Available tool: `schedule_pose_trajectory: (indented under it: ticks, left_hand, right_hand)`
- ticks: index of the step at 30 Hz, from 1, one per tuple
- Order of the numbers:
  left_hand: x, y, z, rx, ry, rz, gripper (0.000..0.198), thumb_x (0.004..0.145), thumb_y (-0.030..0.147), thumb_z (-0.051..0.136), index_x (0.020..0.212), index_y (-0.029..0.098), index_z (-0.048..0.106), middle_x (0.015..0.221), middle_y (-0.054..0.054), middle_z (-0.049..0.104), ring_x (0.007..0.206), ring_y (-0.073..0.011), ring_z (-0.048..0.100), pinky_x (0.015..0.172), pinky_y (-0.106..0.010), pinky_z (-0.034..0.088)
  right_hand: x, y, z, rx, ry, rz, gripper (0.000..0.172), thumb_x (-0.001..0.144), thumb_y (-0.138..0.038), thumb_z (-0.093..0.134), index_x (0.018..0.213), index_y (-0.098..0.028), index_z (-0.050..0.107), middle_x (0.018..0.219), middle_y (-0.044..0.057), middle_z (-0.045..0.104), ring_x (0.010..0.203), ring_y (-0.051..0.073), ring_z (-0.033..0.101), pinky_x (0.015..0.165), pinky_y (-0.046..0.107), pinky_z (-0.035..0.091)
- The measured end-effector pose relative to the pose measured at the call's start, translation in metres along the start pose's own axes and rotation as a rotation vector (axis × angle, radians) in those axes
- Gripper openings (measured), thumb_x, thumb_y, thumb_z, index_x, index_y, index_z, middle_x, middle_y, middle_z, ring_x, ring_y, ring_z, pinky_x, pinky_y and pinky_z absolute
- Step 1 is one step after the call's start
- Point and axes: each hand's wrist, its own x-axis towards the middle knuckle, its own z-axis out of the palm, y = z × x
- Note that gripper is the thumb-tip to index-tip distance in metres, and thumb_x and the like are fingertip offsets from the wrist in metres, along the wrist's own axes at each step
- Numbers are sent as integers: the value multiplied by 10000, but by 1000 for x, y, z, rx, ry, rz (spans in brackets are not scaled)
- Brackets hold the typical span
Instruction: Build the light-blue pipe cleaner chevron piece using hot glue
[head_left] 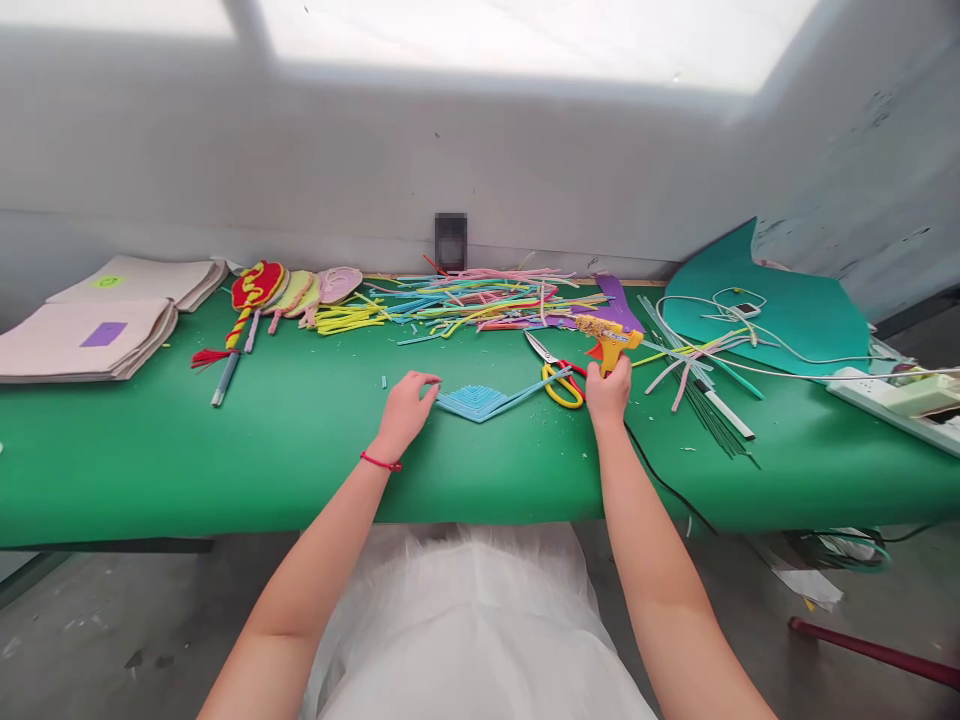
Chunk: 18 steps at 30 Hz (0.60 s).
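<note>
My right hand [609, 390] is wrapped round the handle of a yellow hot glue gun [616, 340], held just above the table. Flat on the green surface lies a light-blue diamond-shaped piece [474, 402] made of pipe cleaners set in nested V rows, with long loose ends reaching to the right. At its left corner, the thumb and forefinger of my left hand [407, 408] are closed on the tip. Scissors [562, 378] with red and yellow handles rest between the blue piece and my right hand, their blades partly spread.
A heap of coloured pipe cleaners [480, 300] lies along the wall. Finished pipe-cleaner shapes [259, 287] and paper stacks [90, 335] are at the left. At the right are a teal sheet [814, 310], white cables, loose stems, a marker [729, 412] and a power strip [885, 400].
</note>
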Motion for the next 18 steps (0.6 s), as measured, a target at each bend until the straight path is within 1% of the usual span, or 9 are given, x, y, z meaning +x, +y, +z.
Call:
schedule_pose_trajectory:
  ticks: [2,4,7,10,13,16,18]
  left_hand:
    - [22,-6,-3,27,-132,-26,296,863,340,525,1077,168,635,1104,-98,618,1025,-222,595,914,-332,442]
    - [40,-9,0,96,-282,-46,393,796,405,616,1087,141,633,1103,-122,614,994,-238,595,866,-320,444]
    - [55,-7,10,207,-414,34,451,691,411,715,1058,157,648,1003,-98,634,942,-246,575,789,-303,428]
    - [53,-5,19,231,-454,81,364,682,363,713,996,192,653,895,-52,640,883,-235,559,747,-302,403]
    - [44,-6,21,199,-433,119,216,699,333,680,861,195,643,894,-47,624,884,-228,547,765,-314,399]
    - [39,-10,18,55,-411,184,188,685,296,668,828,193,601,943,-46,608,888,-212,550,770,-314,418]
    - [38,-11,17,-80,-420,140,184,695,279,642,842,192,572,908,-34,613,832,-190,563,728,-302,434]
  right_hand:
    - [-7,-11,2,-25,-29,-5,569,817,-469,455,1273,-132,426,1201,185,526,1084,304,527,856,400,432]
    - [-17,-23,4,-47,-64,-17,642,791,-545,491,1285,-141,422,1183,178,532,1075,312,534,847,401,435]
    - [-35,-39,7,-44,-80,-41,662,778,-599,497,1269,-159,435,1159,164,540,1052,311,545,816,394,443]
    - [-53,-50,11,16,-83,-64,630,792,-613,485,1241,-172,449,1141,154,549,1011,289,559,779,370,450]
    - [-66,-55,14,75,-91,-90,623,792,-628,493,1223,-180,457,1107,141,564,979,273,567,767,362,453]
    - [-70,-55,14,85,-87,-124,650,767,-642,528,1216,-176,459,1086,139,572,995,277,562,771,363,452]
    - [-70,-54,12,82,-88,-128,662,753,-647,545,1210,-176,463,1073,136,576,982,274,566,757,354,453]
